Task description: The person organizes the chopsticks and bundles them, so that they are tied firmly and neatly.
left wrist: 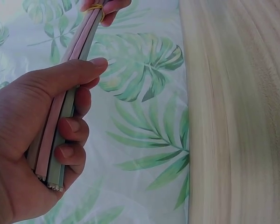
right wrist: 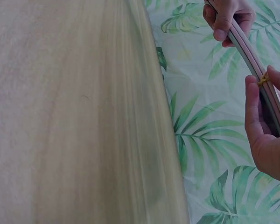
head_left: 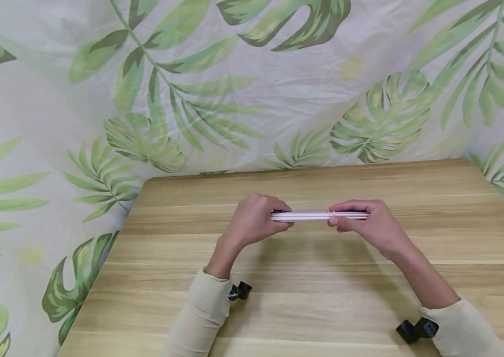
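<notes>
A bundle of long, thin pastel strips (head_left: pixel 303 216), pink and grey-green among them, is held level above the table in the head view. My left hand (head_left: pixel 254 218) grips its left end; in the left wrist view the thumb lies across the strips and the fingers curl round them. A yellow rubber band (right wrist: pixel 262 80) circles the bundle toward the other end. There my right hand (head_left: pixel 374 223) pinches the bundle, its thumb and fingertips touching the band. Part of each end is hidden by the hands. What the strips are made of I cannot tell.
Below the hands is a wood-grain table (head_left: pixel 305 307), its far edge meeting a leaf-printed cloth (head_left: pixel 296 99) hung behind. Small black devices (head_left: pixel 240 291) sit at both wrists, beside the light sleeves (head_left: pixel 205 307).
</notes>
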A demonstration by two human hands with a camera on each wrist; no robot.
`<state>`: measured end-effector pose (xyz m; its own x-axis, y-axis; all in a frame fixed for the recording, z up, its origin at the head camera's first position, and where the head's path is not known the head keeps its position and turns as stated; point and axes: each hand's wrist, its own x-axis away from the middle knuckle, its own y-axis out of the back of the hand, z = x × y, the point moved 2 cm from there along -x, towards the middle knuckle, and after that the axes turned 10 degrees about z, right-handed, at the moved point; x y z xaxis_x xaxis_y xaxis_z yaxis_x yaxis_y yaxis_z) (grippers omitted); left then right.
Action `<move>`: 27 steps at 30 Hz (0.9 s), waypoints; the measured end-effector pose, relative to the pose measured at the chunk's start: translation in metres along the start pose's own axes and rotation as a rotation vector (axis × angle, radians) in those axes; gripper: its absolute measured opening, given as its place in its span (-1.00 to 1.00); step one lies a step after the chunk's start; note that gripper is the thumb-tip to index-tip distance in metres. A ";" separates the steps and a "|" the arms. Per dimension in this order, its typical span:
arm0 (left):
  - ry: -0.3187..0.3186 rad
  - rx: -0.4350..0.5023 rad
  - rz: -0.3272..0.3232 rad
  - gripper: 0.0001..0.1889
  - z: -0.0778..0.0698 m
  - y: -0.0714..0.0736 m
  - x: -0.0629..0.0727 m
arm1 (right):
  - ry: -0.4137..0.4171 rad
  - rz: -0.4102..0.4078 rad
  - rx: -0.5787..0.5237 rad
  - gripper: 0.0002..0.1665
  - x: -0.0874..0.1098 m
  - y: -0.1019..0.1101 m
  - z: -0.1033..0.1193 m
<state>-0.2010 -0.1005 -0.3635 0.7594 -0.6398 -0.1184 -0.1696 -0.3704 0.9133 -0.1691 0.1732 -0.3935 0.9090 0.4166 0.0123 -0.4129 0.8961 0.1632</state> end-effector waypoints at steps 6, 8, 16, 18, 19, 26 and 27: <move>0.020 0.013 -0.023 -0.89 0.002 0.003 0.001 | 0.046 -0.002 0.006 -0.56 0.001 0.007 0.005; 0.029 0.020 -0.032 -0.89 0.003 0.005 0.002 | 0.053 -0.016 -0.009 -0.63 0.002 0.010 0.005; 0.029 0.026 -0.051 -0.90 0.004 0.008 0.003 | 0.070 -0.039 -0.079 -0.70 0.004 0.014 0.005; 0.019 0.022 -0.047 -0.89 0.002 0.007 0.002 | 0.070 -0.032 -0.086 -0.70 0.004 0.012 0.004; 0.015 0.019 -0.045 -0.89 0.001 0.007 0.002 | 0.069 -0.030 -0.085 -0.73 0.003 0.011 0.003; 0.009 -0.027 -0.031 -0.90 -0.004 0.002 0.001 | 0.037 -0.036 -0.027 -0.69 0.001 0.005 -0.002; 0.007 -0.035 -0.030 -0.90 -0.005 0.002 0.000 | 0.026 -0.035 -0.008 -0.66 0.001 0.004 -0.002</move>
<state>-0.1981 -0.0985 -0.3600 0.7681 -0.6240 -0.1435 -0.1245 -0.3654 0.9225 -0.1700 0.1772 -0.3952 0.9210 0.3890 -0.0184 -0.3818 0.9112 0.1551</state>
